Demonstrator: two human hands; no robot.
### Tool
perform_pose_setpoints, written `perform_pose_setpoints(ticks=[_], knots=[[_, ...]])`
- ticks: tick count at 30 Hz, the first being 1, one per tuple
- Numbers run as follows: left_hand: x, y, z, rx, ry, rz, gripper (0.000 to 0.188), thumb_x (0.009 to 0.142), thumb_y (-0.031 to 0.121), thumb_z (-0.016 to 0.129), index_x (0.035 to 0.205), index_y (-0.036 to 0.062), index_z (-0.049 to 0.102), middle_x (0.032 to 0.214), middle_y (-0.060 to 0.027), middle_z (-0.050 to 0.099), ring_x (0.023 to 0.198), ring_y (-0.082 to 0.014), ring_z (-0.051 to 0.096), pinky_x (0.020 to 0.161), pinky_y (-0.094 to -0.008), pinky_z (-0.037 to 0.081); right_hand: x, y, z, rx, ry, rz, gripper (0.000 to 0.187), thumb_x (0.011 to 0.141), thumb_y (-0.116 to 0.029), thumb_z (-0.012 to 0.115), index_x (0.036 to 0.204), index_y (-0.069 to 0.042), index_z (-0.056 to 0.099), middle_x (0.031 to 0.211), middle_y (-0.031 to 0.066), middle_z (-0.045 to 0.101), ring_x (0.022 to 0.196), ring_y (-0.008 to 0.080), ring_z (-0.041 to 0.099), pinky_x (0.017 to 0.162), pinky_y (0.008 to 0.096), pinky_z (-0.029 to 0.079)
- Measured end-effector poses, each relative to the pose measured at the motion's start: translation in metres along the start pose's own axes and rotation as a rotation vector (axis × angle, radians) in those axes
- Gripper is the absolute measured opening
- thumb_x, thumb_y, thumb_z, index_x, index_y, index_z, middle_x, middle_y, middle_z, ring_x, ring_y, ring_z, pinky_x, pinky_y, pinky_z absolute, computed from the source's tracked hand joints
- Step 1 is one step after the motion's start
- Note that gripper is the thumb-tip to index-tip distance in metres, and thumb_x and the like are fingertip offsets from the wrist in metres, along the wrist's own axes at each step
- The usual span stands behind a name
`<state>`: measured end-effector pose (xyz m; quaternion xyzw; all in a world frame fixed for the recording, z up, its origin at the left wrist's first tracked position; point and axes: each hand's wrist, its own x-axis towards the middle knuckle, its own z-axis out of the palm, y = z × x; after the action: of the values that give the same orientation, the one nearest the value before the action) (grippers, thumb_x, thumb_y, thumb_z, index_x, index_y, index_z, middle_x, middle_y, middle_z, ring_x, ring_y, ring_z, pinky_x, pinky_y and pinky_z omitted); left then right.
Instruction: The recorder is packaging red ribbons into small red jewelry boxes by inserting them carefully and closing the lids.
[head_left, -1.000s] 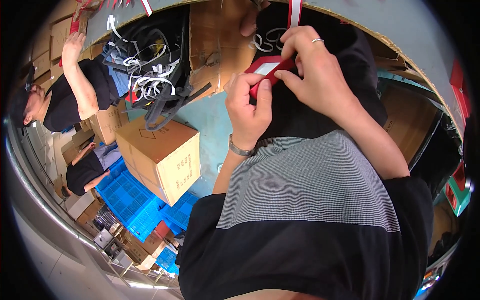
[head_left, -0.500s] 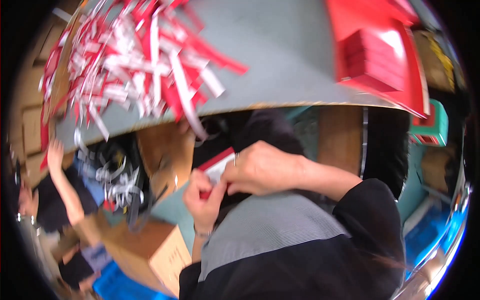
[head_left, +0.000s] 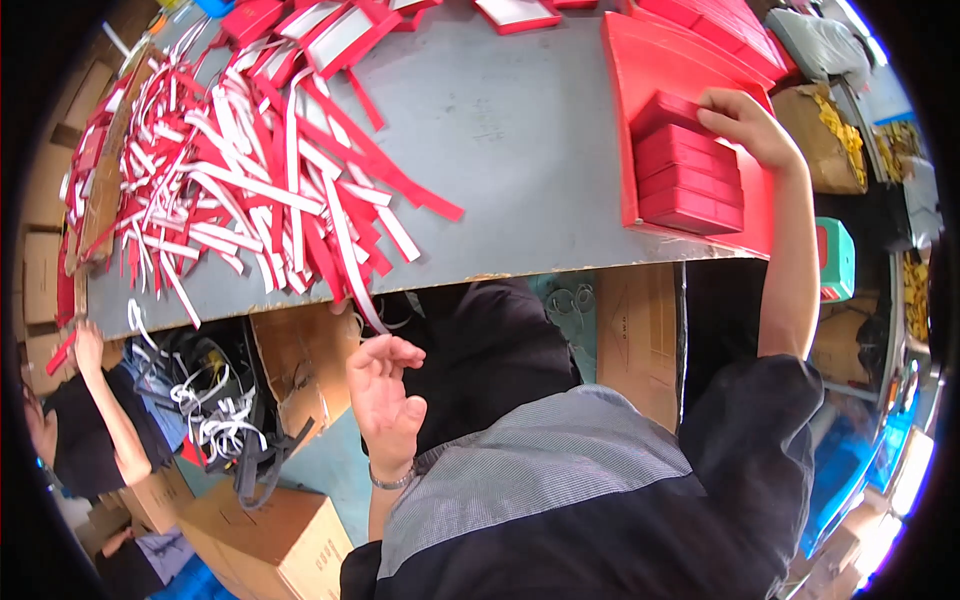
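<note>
Red boxes [head_left: 690,170] now under right hand [head_left: 745,125]

Worktop [head_left: 540,150] is plain grey. Far left, a heap of paper strips [head_left: 240,180], red & white mixed. Right side: stack of small boxes [head_left: 690,175], solid red, on a red tray [head_left: 650,50] (same shade approx.). Near: brown cardboard box [head_left: 270,540], teal stool [head_left: 835,260], and a grey fine-striped shirt [head_left: 540,480] w/ black sleeves.

The person wears a short-sleeved top with a grey finely checked chest panel [head_left: 540,470], black sleeves [head_left: 750,420], and a thin metal bracelet [head_left: 390,482] at the left wrist.
</note>
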<state>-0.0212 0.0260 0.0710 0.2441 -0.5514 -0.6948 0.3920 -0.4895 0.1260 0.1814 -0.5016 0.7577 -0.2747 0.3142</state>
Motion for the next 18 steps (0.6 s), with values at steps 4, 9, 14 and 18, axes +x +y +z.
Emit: perform_pose_setpoints(ticks=[4,9,14,18], knots=[[0.003,-0.004,-0.006,-0.05,-0.004,-0.032,0.061,0.077,0.023,0.069,0.125,-0.0001,0.039,0.104,-0.0087,0.051,0.098,-0.0182,0.05,0.088,-0.0316,0.04,-0.006,0.023,-0.006,0.001,0.033,0.075,0.022,0.095,-0.027,0.053,0.087,-0.006,0.057,0.081,-0.0101,0.046,0.079,0.0018,0.044,0.073,0.0186,0.038],[0.002,-0.012,-0.014,-0.021,-0.04,-0.084,0.042,0.079,0.005,0.063,0.118,0.0001,0.047,0.099,-0.0062,0.053,0.094,-0.0144,0.052,0.086,-0.0286,0.041,-0.017,-0.052,0.038,-0.847,0.812,0.118,0.041,0.092,-0.044,0.051,0.106,-0.009,0.066,0.1,0.0101,0.067,0.091,0.0182,0.062,0.082,0.031,0.047],[-0.008,-0.013,-0.021,0.041,0.053,-0.155,0.026,0.082,-0.002,0.061,0.107,-0.0008,0.055,0.09,-0.0023,0.056,0.085,-0.0092,0.053,0.08,-0.0238,0.043,0.02,-0.134,0.199,-0.399,0.261,-0.512,0.027,0.073,-0.015,0.07,0.099,-0.007,0.065,0.093,0.0093,0.065,0.085,0.0248,0.061,0.076,0.0346,0.05],[-0.016,-0.011,-0.03,0.057,0.065,-0.142,0.019,0.084,0.002,0.062,0.102,-0.0015,0.057,0.087,-0.001,0.058,0.078,-0.0071,0.053,0.075,-0.0215,0.044,0.06,-0.109,0.241,-0.526,0.423,-0.586,0.016,0.077,-0.013,0.065,0.09,-0.004,0.062,0.081,0.0101,0.062,0.079,0.0297,0.06,0.073,0.0383,0.05]])
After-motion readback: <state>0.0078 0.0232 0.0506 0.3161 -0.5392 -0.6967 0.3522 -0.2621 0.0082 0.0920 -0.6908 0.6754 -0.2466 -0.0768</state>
